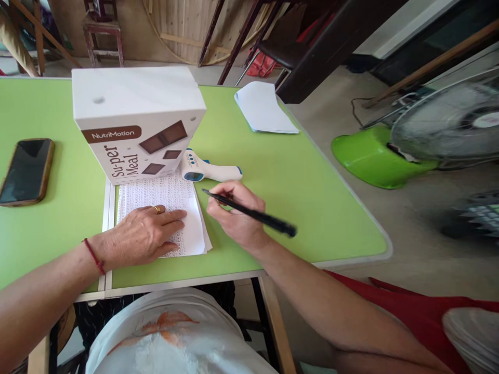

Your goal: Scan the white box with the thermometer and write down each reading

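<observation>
My left hand [146,234] lies flat with its fingers out across a stack of paper sheets [195,228] covered in small handwriting. A black pen [268,219] is pinched in my right hand [239,213], just right of the sheets. Its tip points up and left and hangs apart from the writing. Behind the sheets stands a white box [136,111] with brown print, hiding their far end. A white and blue infrared thermometer [210,169] lies beside the box, beyond my right hand.
A phone in a brown case [28,171] lies on the left of the green table [312,213]. More white sheets [265,106] rest near its far right edge. On the floor to the right are a green stool [370,156] and a fan [456,122].
</observation>
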A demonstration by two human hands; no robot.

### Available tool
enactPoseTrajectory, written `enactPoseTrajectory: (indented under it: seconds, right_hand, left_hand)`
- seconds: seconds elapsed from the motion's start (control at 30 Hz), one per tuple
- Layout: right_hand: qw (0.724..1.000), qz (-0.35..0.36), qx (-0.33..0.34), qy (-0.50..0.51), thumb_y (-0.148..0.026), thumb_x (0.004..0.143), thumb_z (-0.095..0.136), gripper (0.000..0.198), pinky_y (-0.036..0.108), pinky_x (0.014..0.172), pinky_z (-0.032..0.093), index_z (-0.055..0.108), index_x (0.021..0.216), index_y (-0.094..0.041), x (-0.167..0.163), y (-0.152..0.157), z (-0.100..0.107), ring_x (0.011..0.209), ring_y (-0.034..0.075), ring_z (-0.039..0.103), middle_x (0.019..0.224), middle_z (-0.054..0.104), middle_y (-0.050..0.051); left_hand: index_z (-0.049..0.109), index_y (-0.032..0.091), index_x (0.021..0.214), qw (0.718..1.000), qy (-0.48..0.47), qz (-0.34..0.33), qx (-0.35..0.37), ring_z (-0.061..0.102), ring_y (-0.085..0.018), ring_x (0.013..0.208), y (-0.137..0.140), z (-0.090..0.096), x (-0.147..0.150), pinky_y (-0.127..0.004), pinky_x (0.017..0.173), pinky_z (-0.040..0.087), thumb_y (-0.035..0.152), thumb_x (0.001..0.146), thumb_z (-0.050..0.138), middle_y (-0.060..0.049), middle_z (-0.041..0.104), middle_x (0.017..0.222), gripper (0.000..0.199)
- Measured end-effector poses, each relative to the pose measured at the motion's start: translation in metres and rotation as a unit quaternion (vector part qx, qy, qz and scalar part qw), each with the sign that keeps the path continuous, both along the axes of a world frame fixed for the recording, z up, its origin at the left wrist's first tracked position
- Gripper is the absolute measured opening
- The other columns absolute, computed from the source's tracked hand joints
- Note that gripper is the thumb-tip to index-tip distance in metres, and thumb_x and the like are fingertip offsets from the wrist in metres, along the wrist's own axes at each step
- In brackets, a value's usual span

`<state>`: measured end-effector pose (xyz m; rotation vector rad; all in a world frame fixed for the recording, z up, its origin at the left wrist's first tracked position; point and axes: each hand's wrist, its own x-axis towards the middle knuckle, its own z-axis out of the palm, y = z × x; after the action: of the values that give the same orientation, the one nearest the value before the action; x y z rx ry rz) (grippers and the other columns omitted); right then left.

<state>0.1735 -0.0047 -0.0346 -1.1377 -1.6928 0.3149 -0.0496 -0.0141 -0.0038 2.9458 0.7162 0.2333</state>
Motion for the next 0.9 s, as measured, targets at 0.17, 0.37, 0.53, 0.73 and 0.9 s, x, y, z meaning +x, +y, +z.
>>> enactPoseTrajectory:
  seconds: [0.17,0.37,0.53,0.73,0.9]
  right_hand:
    - [0.985,-0.036,0.096,-0.14,-0.011,0.075,0.059,0.014,0.032,0.057,0.042,0.063,0.078,-0.024,0.011,0.006,-0.004,0.061,0.016,0.053,0.068,0.059,0.0]
    - [0.961,-0.036,0.117,-0.25,-0.006,0.073,0.059,0.021,0.033,0.063,0.034,0.067,0.079,-0.024,0.014,0.001,-0.007,0.065,0.017,0.054,0.065,0.059,-0.001]
    - [0.954,-0.011,0.098,-0.285,-0.006,0.071,0.059,0.022,0.034,0.068,0.035,0.07,0.078,-0.023,0.011,-0.002,-0.007,0.067,0.017,0.054,0.067,0.06,0.0]
    - [0.96,0.01,0.112,-0.256,-0.007,0.069,0.057,0.022,0.034,0.067,0.036,0.07,0.078,-0.022,0.01,-0.003,-0.008,0.064,0.016,0.055,0.065,0.06,-0.001]
    - [0.968,0.01,0.099,-0.233,-0.01,0.074,0.058,0.018,0.035,0.068,0.038,0.07,0.08,-0.022,0.013,-0.001,0.01,0.067,0.018,0.057,0.069,0.062,0.001]
  left_hand:
    - [0.061,0.015,0.095,0.998,-0.064,-0.008,0.001,0.063,-0.02,0.083,0.004,0.004,-0.004,-0.035,0.072,0.053,0.029,0.096,0.049,-0.008,0.067,0.112,0.018]
    - [0.043,0.024,0.092,0.876,-0.331,0.251,0.245,0.057,-0.022,0.091,0.015,0.022,-0.027,-0.045,0.078,0.052,0.04,0.09,0.055,-0.005,0.054,0.093,0.02]
    - [0.028,0.023,0.128,0.813,-0.371,0.396,0.21,0.046,-0.025,0.117,0.034,0.023,-0.045,-0.049,0.09,0.049,0.065,0.088,0.05,-0.008,0.041,0.129,0.062]
    - [0.016,0.021,0.14,0.895,-0.346,0.281,-0.026,0.05,-0.023,0.124,0.054,0.01,-0.045,-0.043,0.091,0.052,0.063,0.096,0.036,-0.012,0.045,0.138,0.064]
    - [0.029,0.018,0.132,0.854,-0.43,0.263,-0.13,0.058,-0.027,0.116,0.062,0.0,-0.046,-0.048,0.093,0.053,0.051,0.083,0.067,-0.015,0.052,0.132,0.07]
